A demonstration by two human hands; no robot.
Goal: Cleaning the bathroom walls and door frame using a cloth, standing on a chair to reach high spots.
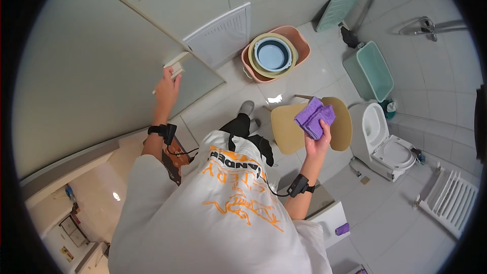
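Note:
A folded purple cloth [313,114] is gripped in my right hand [318,142], held up over a tan chair [286,127]. My left hand [167,90] is out to the left with its fingers closed around the pale handle [176,67] of a large grey-green door [101,71]. Part of the handle is hidden behind the fingers.
Nested basins [274,53] sit on the tiled floor beside a white vented panel [219,33]. A green tub [374,73] and a toilet [388,149] with its lid up are to the right. Beyond is a white towel rack [449,198]. A purple roll [342,229] lies lower right.

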